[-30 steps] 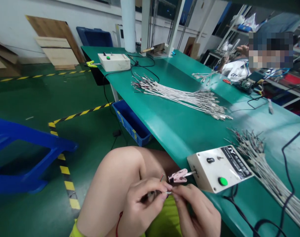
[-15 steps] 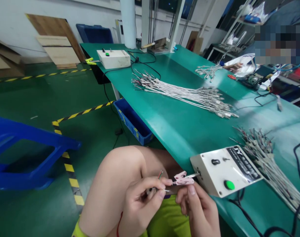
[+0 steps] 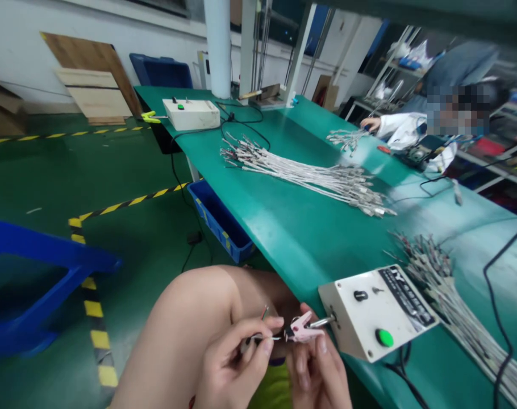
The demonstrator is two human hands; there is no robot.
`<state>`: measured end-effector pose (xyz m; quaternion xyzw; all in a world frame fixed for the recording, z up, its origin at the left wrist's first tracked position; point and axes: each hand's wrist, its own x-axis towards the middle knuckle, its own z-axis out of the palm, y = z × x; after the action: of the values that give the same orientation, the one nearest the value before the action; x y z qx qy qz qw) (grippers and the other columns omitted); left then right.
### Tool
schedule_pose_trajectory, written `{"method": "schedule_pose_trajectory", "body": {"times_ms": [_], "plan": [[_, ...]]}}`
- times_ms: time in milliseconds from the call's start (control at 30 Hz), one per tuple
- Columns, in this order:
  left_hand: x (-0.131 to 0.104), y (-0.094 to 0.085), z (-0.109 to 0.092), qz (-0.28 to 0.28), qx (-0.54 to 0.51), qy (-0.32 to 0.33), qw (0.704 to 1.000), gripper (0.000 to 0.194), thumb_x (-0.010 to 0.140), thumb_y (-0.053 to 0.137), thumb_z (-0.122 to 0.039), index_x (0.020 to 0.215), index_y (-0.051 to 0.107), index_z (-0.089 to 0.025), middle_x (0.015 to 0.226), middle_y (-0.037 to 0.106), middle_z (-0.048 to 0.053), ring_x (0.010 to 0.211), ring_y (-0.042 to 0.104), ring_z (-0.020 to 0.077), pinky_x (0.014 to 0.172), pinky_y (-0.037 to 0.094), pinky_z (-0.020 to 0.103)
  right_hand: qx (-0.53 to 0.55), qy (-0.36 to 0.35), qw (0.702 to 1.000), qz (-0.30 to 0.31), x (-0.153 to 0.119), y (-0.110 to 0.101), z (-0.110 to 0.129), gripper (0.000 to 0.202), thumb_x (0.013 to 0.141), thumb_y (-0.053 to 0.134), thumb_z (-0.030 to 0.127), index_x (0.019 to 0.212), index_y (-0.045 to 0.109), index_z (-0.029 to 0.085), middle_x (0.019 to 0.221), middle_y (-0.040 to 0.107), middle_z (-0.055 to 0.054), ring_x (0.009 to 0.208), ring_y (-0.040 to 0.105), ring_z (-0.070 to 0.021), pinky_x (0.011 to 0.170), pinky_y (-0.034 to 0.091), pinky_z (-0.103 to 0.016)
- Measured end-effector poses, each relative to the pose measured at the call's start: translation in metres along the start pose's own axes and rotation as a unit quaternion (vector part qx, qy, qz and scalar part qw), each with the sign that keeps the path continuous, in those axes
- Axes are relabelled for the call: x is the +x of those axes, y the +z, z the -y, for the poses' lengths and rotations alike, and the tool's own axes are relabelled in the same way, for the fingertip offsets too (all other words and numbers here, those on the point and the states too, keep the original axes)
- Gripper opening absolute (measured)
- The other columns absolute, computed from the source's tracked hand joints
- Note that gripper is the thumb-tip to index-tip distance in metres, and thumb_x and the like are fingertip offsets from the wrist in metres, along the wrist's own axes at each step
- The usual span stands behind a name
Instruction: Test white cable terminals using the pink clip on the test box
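- Pinched between the thumb and forefinger of the left hand (image 3: 230,369) is a thin wire lead (image 3: 265,337), its bare metal tip pointing right toward a pink clip (image 3: 300,328); red and green strands stick up just above the fingers.
- Right hand (image 3: 318,372) is closed lightly round the pink clip from below, fingertips on its lower lever; whether the clip's mouth is pressed open cannot be told from here.
- Head view, near part: the pink clip sits on a short metal rod coming out of the side of a white test box (image 3: 375,309), which lies at the edge of the green table (image 3: 309,227). Both hands work over the person's bare knee (image 3: 199,318), just off the table edge.
- Handling, as a judgement: the lead looks very light and limp, so it would droop if held far back; a hold close to the stripped tip gives control. The tip seems fine enough to bend, and the insulation may be a little slick. The clip looks sprung and stiff, best squeezed at its rear levers.
- Head view, farther off: a bundle of grey leads (image 3: 450,295) lies just right of the white test box, another long bundle (image 3: 309,176) lies mid-table, and a second white box (image 3: 191,113) sits at the far end.
- Across the table another person's hand (image 3: 370,123) rests by a small heap of leads. A blue bin (image 3: 218,218) stands on the floor beneath the table edge.
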<state>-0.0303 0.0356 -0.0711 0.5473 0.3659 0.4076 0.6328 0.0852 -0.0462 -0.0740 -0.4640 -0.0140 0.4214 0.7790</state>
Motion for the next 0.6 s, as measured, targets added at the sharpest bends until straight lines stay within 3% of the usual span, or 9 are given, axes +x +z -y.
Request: {"method": "schedule_pose_trajectory", "body": {"times_ms": [200, 300, 433, 600], "plan": [[0.002, 0.000, 0.001, 0.050, -0.037, -0.056, 0.997, 0.021, 0.099, 0.072, -0.038, 0.088, 0.075, -0.020, 0.115, 0.085, 0.013, 0.103, 0.082, 0.0277, 0.094, 0.065, 0.029, 0.042, -0.015, 0.999, 0.025, 0.003, -0.003, -0.010, 0.033, 0.095, 0.077, 0.046, 0.120, 0.078, 0.024, 0.052, 0.054, 0.003, 0.046, 0.034, -0.0072, 0.049, 0.028, -0.022], [0.001, -0.001, 0.001, 0.054, -0.035, -0.051, 0.997, 0.019, 0.100, 0.070, -0.036, 0.089, 0.074, -0.020, 0.114, 0.085, 0.012, 0.099, 0.082, 0.0264, 0.090, 0.065, 0.028, 0.046, -0.018, 0.998, 0.037, 0.004, -0.003, -0.011, 0.033, 0.097, 0.075, 0.046, 0.123, 0.078, 0.026, 0.050, 0.053, 0.004, 0.046, 0.034, -0.0079, 0.050, 0.030, -0.022], [0.000, 0.000, 0.003, 0.052, -0.028, 0.001, 0.998, 0.013, 0.101, 0.067, -0.025, 0.091, 0.074, -0.021, 0.108, 0.086, 0.008, 0.096, 0.081, 0.0220, 0.089, 0.063, 0.025, 0.055, -0.016, 0.998, -0.003, 0.004, 0.003, -0.010, 0.037, 0.092, 0.082, 0.044, 0.122, 0.079, 0.024, 0.047, 0.050, 0.005, 0.047, 0.032, -0.0069, 0.051, 0.032, -0.020], [0.001, 0.002, 0.001, 0.052, 0.004, 0.062, 0.997, 0.013, 0.099, 0.066, -0.014, 0.093, 0.073, -0.023, 0.103, 0.085, 0.004, 0.081, 0.078, 0.0164, 0.070, 0.059, 0.019, 0.043, -0.010, 0.999, -0.019, 0.004, 0.007, -0.004, 0.033, 0.086, 0.088, 0.043, 0.113, 0.082, 0.025, 0.044, 0.048, 0.007, 0.045, 0.028, -0.0056, 0.050, 0.033, -0.019]]}}
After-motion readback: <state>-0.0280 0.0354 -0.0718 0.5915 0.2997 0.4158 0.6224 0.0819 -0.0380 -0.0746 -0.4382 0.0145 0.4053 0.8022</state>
